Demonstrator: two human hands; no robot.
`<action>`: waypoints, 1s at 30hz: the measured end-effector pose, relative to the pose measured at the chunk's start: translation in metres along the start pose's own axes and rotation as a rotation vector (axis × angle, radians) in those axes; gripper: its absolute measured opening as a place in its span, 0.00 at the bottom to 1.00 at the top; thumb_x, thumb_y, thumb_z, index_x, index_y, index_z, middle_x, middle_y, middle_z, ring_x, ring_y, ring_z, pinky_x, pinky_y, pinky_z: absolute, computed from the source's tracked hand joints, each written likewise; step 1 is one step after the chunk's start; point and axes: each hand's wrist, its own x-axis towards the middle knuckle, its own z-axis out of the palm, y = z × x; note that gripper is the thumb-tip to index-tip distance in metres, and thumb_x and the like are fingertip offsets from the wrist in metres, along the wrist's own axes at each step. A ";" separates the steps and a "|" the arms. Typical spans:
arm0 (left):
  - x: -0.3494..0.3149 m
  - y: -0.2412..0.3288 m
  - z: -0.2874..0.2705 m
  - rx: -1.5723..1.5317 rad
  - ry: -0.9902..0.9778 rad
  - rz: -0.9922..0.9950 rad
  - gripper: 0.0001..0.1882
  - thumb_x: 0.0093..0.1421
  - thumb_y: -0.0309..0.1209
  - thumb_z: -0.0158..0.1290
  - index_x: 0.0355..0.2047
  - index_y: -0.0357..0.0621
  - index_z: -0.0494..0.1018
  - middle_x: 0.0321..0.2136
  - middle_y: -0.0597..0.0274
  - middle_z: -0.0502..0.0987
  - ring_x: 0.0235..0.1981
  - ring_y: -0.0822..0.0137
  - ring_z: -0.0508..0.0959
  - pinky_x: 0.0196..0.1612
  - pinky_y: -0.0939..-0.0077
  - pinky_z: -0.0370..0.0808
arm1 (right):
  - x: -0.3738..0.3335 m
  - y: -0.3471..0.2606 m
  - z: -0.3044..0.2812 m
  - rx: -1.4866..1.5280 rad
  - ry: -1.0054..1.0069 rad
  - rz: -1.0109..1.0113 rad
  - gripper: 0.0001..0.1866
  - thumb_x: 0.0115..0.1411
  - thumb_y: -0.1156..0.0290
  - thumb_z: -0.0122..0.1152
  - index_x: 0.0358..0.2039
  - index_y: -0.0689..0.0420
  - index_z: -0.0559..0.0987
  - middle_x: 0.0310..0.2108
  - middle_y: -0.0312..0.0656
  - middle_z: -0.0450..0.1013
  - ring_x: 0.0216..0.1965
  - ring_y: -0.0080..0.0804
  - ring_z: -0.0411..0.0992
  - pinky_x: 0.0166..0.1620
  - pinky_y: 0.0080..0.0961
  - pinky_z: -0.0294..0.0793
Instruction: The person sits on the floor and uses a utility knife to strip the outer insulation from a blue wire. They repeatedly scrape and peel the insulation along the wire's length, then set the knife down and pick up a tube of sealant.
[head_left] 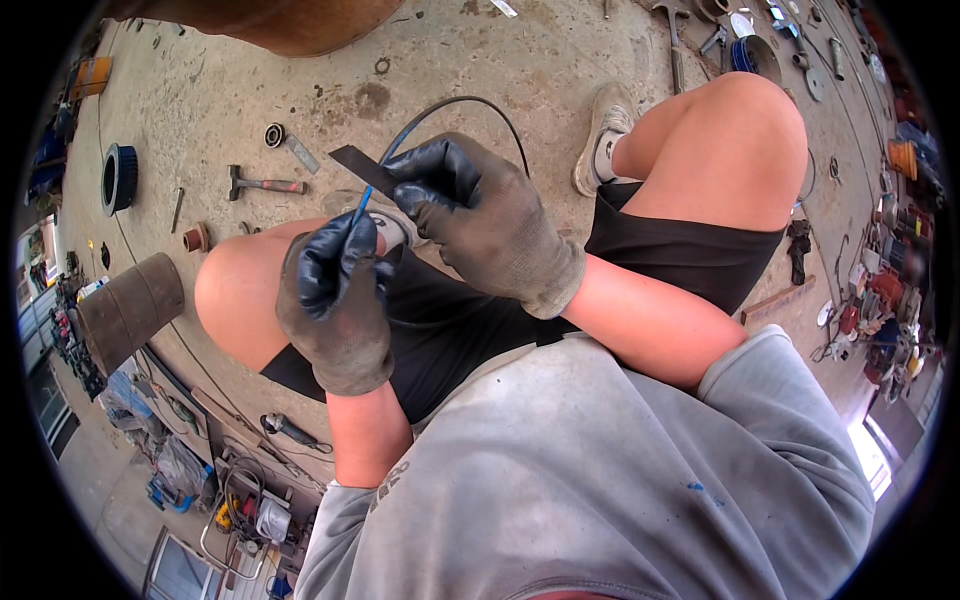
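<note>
Both my hands wear dark, coated work gloves and meet above my lap. My left hand (340, 300) pinches a thin blue cable (363, 203) between thumb and fingers, its short length pointing up. My right hand (485, 215) is closed on a flat, dark, blade-like strip (360, 168), whose squared end sticks out to the upper left. The strip lies across the blue cable, apparently touching it. Beyond the strip the cable continues, looking darker, and arcs over my right hand. My right fingers partly cover both the strip and the cable.
A hammer (265, 186), a bearing (275, 135) and a flat metal piece (302, 155) lie on the concrete floor. A rusty drum (280, 25) stands ahead, a brown cylinder (130, 310) at left. An angle grinder (290, 432) lies behind left; another hammer (675, 50) lies far right.
</note>
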 end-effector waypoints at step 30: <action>0.000 0.010 0.008 -0.047 -0.005 -0.133 0.07 0.66 0.19 0.65 0.43 0.31 0.81 0.32 0.61 0.83 0.26 0.76 0.76 0.29 0.82 0.71 | -0.002 0.001 0.000 0.081 -0.052 0.108 0.09 0.66 0.76 0.67 0.46 0.65 0.81 0.34 0.46 0.83 0.35 0.29 0.81 0.41 0.30 0.80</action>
